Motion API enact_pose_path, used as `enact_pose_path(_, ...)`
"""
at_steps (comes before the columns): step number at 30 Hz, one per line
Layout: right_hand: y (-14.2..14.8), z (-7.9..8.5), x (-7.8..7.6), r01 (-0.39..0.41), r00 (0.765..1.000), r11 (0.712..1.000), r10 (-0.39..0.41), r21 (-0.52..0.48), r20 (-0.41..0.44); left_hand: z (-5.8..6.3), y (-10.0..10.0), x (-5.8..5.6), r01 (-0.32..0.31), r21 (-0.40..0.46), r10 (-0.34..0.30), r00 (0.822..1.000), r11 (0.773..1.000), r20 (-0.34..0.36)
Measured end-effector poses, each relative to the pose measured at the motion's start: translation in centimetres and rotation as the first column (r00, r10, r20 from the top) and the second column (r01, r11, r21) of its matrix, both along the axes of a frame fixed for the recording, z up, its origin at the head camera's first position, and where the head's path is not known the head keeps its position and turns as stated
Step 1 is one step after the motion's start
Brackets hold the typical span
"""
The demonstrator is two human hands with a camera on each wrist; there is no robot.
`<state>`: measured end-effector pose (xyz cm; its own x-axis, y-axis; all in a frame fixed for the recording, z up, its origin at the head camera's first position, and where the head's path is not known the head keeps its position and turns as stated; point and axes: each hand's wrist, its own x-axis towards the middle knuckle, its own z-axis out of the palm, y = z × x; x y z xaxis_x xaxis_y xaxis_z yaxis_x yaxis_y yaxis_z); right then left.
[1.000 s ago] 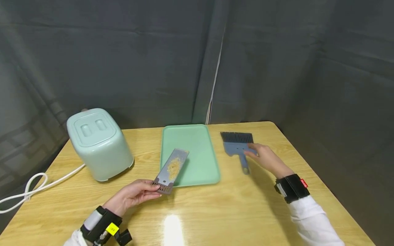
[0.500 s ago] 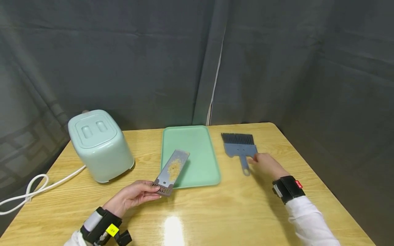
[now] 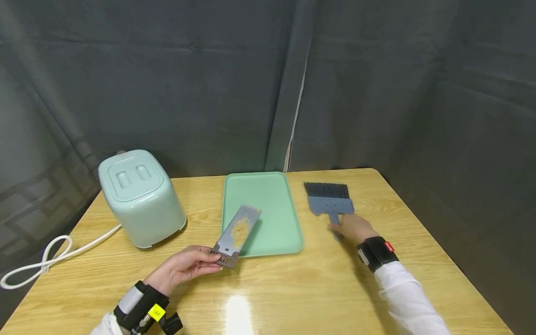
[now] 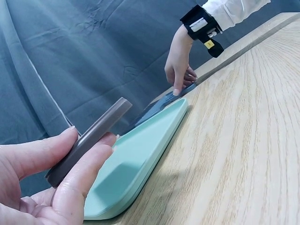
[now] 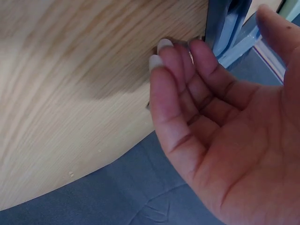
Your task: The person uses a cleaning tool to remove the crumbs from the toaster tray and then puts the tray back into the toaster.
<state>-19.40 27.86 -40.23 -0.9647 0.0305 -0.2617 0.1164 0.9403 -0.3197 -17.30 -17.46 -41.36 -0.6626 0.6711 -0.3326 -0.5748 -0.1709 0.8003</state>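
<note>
My left hand (image 3: 188, 265) pinches the dark, slotted end of a narrow metal grater (image 3: 236, 230) between thumb and fingers. Yellowish gratings lie on the grater's upturned face, which tilts over the near left part of a mint green tray (image 3: 289, 242). In the left wrist view only the edge of the grater (image 4: 96, 136) shows. On the right, a blue-grey hand brush (image 3: 331, 204) with dark bristles lies flat on the table. My right hand (image 3: 356, 228) has its thumb and curled fingers about the brush's handle; the right wrist view shows the handle (image 5: 225, 28) between them.
A mint green toaster (image 3: 142, 200) with a lid stands at the left of the wooden table (image 3: 293, 293). Its white cord (image 3: 88, 244) loops off toward the left edge. Grey curtains (image 3: 209, 93) hang behind the table and along its right side.
My right hand has moved left and down from beside the brush's head onto its handle. The left hand still holds the grater over the tray. The view has shifted slightly.
</note>
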Motion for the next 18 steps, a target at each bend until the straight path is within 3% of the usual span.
enact_pose_path(10, -0.29, -0.26, -0.53, 0.018, 0.999, 0.999, -0.019, 0.033, 0.034, -0.13, 0.01, -0.05, -0.001, 0.012, 0.001, 1.000, 1.000, -0.003)
enact_pose_path(18, -0.06, 0.20, -0.33, 0.040, 0.999, 0.999, -0.040, 0.001, 0.000, -0.19, -0.03, 0.01, -0.003, 0.012, 0.003, 1.000, 1.000, 0.007)
